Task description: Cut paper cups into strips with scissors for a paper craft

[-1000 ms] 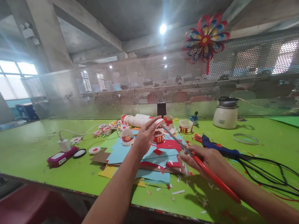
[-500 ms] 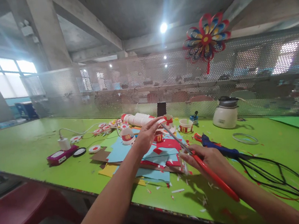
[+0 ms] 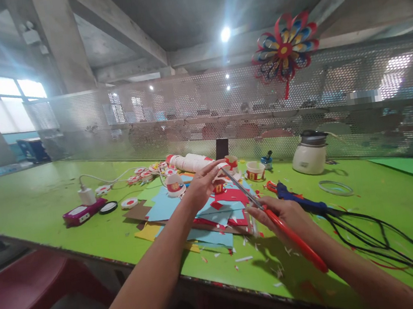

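My right hand (image 3: pixel 281 215) grips a pair of scissors (image 3: pixel 296 241) by its long red handles, the metal blades pointing up and away to the left. At the blade tips, the fingers of my left hand (image 3: pixel 204 182) pinch a small white piece with red on it (image 3: pixel 222 169), apparently part of a paper cup and mostly hidden by the fingers. Beneath both hands lie light blue sheets (image 3: pixel 166 208) and a red sheet (image 3: pixel 235 196), with red and white scraps strewn about. Red-and-white paper cups, one of them a cut-down cup (image 3: pixel 255 171), stand close by.
Right of the scissors lies a blue glue gun (image 3: pixel 302 200) with black cables (image 3: pixel 369 234). Farther back are a kettle (image 3: pixel 309 153), a small blue bottle (image 3: pixel 267 160) and stacked cups (image 3: pixel 192 162). A purple power strip (image 3: pixel 81 214) sits left, a red stool (image 3: pixel 39 298) below.
The view has shifted slightly, so the table things sit a little higher and farther left. Both hands keep nearly the same pose; the scissors remain at the left fingertips.
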The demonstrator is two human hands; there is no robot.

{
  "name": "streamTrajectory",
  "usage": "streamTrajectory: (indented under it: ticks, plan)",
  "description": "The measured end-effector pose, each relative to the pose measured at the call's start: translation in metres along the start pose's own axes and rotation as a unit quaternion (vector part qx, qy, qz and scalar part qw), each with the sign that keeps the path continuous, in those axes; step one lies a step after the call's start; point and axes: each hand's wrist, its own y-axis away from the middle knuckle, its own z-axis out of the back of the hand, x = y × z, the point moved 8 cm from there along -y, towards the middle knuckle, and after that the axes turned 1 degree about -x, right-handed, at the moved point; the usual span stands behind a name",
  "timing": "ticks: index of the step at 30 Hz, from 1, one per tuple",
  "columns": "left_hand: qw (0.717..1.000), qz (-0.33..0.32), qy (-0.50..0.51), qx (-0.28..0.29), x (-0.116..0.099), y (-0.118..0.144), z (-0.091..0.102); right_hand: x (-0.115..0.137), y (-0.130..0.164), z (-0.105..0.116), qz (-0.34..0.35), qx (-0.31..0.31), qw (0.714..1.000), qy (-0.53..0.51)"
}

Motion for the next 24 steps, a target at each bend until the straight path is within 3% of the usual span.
streamTrajectory:
  ticks: [24]
  plan:
    - [1.000, 0.002, 0.022, -0.007, 0.0029, -0.0004, -0.0014, 0.0082, 0.0034, -0.0042, 0.010, 0.017, 0.999, -0.025]
